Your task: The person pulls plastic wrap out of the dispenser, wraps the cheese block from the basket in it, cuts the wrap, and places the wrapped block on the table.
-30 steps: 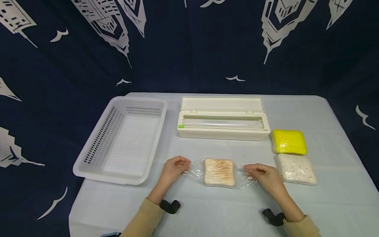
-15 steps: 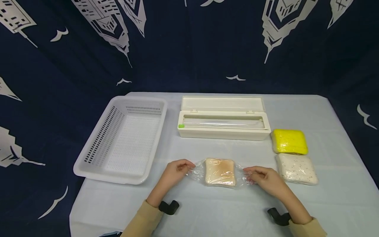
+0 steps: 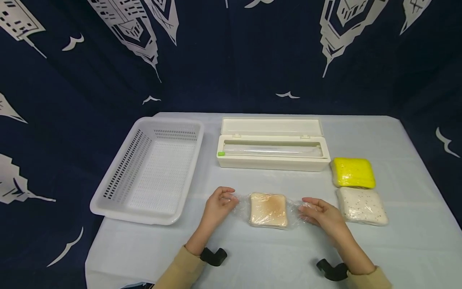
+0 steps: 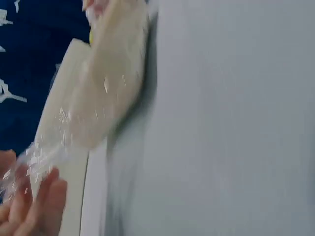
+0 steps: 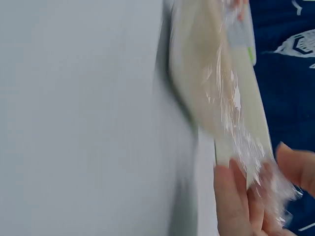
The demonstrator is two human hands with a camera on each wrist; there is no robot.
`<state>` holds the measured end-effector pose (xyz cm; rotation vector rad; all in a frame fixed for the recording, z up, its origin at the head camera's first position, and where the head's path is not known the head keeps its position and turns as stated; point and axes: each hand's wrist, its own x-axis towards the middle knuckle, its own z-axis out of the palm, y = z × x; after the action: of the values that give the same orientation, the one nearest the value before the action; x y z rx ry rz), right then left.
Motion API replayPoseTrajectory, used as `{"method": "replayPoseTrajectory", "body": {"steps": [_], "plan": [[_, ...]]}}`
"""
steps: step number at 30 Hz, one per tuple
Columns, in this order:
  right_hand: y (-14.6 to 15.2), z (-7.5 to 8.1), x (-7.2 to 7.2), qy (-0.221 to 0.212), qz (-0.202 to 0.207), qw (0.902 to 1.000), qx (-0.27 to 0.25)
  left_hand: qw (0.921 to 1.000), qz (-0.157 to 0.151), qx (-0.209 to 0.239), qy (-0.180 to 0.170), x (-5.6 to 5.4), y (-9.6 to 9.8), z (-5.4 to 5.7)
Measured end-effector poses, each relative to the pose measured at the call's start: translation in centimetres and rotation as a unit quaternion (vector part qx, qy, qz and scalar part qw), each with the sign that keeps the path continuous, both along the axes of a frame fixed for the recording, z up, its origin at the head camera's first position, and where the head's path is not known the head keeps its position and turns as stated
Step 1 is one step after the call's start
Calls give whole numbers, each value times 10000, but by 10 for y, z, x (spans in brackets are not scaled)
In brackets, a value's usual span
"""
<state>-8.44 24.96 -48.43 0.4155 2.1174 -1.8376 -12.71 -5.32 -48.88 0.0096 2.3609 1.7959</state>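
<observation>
A square slice of bread [image 3: 268, 210] in clear plastic wrap lies on the table between both hands, its browned face up. The left hand [image 3: 218, 205] holds the loose left end of the plastic wrap [image 4: 37, 160] between thumb and curled fingers. At the other side, the right hand [image 3: 323, 215] has the right end of the wrap, crinkled and shiny, in its fingers [image 5: 231, 196]. Both wrist views show the bread's side edge through the film, somewhat blurred.
Behind stands a cream wrap dispenser [image 3: 273, 163] with its lid raised and a film roll inside. A white perforated basket [image 3: 144, 218] is at left. Right of the hands lie a yellow wrapped block [image 3: 353, 172] and a speckled white wrapped slice [image 3: 362, 206].
The left hand has turned, its fingers lifting and spreading a little at the film's end. The right hand's fingers have also loosened slightly and rolled. The bread stays nearly in place.
</observation>
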Motion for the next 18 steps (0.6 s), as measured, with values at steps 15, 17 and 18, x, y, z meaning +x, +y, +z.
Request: {"method": "replayPoseTrajectory", "body": {"steps": [15, 17, 18], "plan": [[-33, -2, 12, -225, -741, 9811, -1775, 9856, 377, 1146, -1181, 21, 38, -7], [-36, 1, 12, -174, -736, 9845, -1582, 9828, 319, 1376, -1189, 20, 38, -7], [-38, 2, 13, -161, -727, 9867, -1446, 9808, 303, 1472, -1240, 20, 39, -6]]}}
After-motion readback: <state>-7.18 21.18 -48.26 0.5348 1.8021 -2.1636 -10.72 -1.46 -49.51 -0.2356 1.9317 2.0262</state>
